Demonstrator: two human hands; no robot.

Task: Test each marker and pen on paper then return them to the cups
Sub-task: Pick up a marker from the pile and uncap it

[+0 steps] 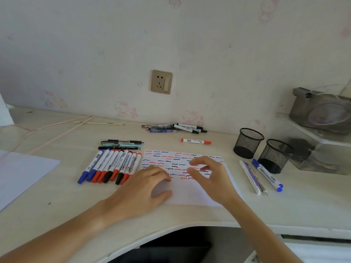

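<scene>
A white paper (190,194) covered with red, blue and black squiggles lies in the middle of the desk. My left hand (144,190) rests on its left part with relaxed fingers and holds nothing. My right hand (210,177) hovers over the paper with loosely curled fingers, empty. A row of several whiteboard markers (112,166) lies left of the paper, with dark pens (121,144) behind them. A red marker (195,141) lies alone behind the paper. Two black mesh cups (247,142) (274,155) stand empty at the right.
A blue marker and thin pens (260,176) lie in front of the cups. More pens and markers (174,128) lie by the wall. A clear plastic box (321,149) stands far right. Another white sheet (20,171) lies at the left, with a pink cable (57,128) behind it.
</scene>
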